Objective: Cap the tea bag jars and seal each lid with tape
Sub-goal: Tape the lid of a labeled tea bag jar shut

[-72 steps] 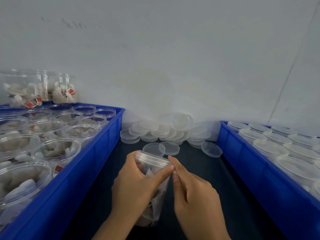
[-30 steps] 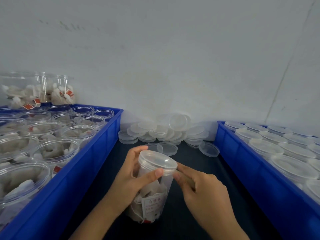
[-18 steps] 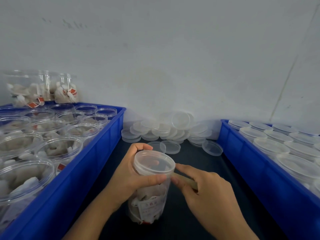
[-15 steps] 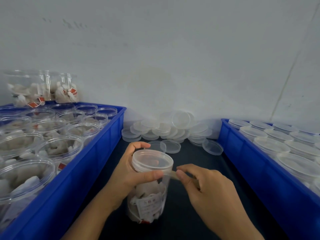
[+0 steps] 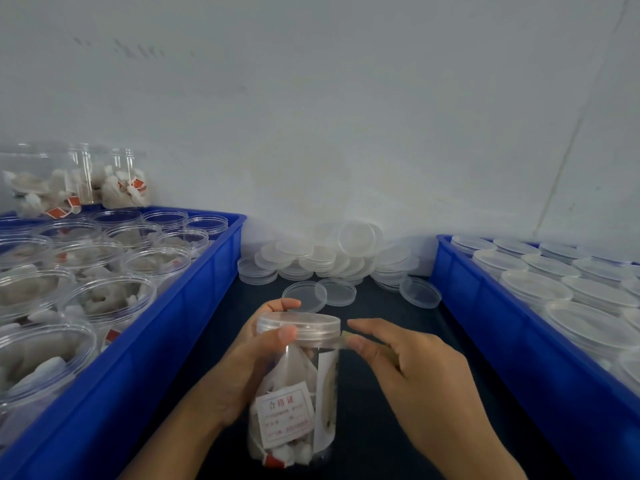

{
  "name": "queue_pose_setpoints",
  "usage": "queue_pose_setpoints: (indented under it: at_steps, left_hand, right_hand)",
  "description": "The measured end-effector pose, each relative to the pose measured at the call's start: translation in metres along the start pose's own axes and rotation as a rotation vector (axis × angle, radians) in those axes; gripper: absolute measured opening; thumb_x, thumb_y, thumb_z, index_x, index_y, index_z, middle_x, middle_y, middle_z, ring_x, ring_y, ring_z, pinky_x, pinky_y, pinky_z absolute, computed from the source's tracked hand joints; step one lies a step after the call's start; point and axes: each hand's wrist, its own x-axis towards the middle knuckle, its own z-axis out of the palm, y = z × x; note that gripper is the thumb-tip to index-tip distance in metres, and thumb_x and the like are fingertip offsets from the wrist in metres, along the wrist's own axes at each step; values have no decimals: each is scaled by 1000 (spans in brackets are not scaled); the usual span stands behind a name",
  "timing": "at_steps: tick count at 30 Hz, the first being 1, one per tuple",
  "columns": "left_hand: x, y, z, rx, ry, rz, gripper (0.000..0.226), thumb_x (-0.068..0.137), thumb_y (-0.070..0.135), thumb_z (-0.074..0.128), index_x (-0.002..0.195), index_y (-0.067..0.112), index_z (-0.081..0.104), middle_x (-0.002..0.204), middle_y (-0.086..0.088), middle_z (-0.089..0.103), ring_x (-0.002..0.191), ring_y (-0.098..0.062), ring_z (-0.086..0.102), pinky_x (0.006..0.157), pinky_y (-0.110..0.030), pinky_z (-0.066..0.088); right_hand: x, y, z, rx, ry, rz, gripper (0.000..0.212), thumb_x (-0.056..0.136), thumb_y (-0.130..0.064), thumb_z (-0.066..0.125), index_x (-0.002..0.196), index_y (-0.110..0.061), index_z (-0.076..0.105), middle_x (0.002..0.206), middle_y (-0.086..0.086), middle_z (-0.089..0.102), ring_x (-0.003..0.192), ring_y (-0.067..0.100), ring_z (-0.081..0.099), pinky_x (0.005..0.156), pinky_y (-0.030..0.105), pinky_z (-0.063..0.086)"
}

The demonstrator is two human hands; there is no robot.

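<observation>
Clear capped jar [image 5: 298, 386] in left hand [image 5: 242, 368] fingers' curl, right hand [image 5: 412, 372] fingers pinching tape [image 5: 341, 342]

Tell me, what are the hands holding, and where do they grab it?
The left hand grips the tea bag jar around its upper side, thumb on the lid's rim. The right hand pinches a strip of tape by its end.

Two blue crates [image 5: 194, 306], one held jar [image 5: 298, 393], two hands [image 5: 415, 375]

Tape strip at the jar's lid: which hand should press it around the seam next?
Probably the right hand: it already pinches the tape beside the lid, while the left hand grips the jar.
</observation>
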Motion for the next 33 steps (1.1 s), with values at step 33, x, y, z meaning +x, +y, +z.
queue_pose_setpoints:
  at_steps: [33]
  left_hand:
    - [-5, 1, -5, -5, -93, -11, 112, 30, 47, 95, 127, 14, 48, 107, -7, 72, 97, -22, 70, 73, -26, 57]
  right_hand:
    - [5, 6, 10, -49, 133, -185, 39, 93, -52, 35, 104, -37, 69, 66, -13, 63, 57, 5, 57, 52, 26, 51]
